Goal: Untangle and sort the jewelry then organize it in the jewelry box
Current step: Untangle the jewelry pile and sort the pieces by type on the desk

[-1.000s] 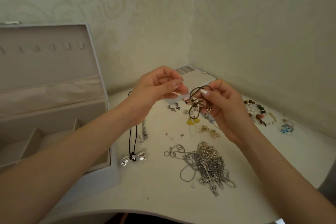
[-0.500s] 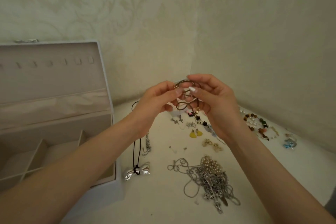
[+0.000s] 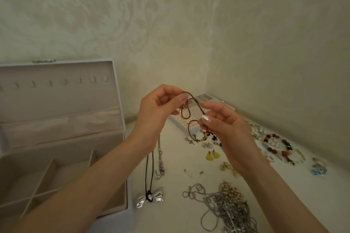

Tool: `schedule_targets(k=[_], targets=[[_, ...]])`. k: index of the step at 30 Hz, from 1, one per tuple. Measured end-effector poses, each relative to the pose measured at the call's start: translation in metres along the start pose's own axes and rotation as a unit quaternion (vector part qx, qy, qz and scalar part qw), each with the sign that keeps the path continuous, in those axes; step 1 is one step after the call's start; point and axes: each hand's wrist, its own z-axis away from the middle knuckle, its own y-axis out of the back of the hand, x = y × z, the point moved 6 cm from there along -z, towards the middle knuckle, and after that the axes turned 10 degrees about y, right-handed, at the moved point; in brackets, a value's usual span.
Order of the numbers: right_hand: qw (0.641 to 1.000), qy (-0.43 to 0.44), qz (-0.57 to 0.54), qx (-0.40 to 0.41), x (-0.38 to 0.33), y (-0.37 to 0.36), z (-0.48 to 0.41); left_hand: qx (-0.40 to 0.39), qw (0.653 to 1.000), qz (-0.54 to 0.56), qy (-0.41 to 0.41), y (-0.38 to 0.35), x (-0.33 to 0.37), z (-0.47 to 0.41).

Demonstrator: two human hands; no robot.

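A brown cord necklace (image 3: 193,101) hangs in loops in the air between both hands. My left hand (image 3: 157,113) pinches its upper end between thumb and forefinger. My right hand (image 3: 225,125) pinches the cord lower down, where small charms dangle below my fingers. The open white jewelry box (image 3: 117,157) stands at the left, its lid upright and its divided compartments showing. On the table lie a tangle of silver chains (image 3: 227,208), a black cord with a silver bow pendant (image 3: 150,197), yellow earrings (image 3: 212,155) and beaded bracelets (image 3: 278,147).
A white ring tray (image 3: 181,124) sits in the corner behind my hands. Small studs and gold earrings (image 3: 227,167) lie mid-table; a blue piece (image 3: 319,169) lies at the far right. Walls close the back and right sides.
My hands have drawn apart and the brown cord is stretched into an open loop between them. The view has tilted up, so the table sits lower in the frame.
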Motion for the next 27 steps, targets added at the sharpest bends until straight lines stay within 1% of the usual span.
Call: schedule_targets(k=[5, 14, 21, 27], targets=[[0.999, 0.008, 0.019, -0.035, -0.003, -0.007, 0.0, -0.051, 0.998, -0.024, -0.015, -0.007, 0.004, 0.003], [0.999, 0.012, 0.01, -0.044, -0.009, -0.014, -0.005, -0.11, 0.994, -0.024, -0.008, -0.017, 0.003, 0.007], [0.998, 0.021, 0.013, -0.053, -0.01, -0.014, -0.008, -0.118, 0.992, -0.036, 0.011, -0.018, 0.001, 0.007], [0.999, 0.029, -0.006, -0.036, -0.011, -0.006, -0.01, -0.144, 0.988, -0.039, 0.032, -0.022, 0.0, 0.009]])
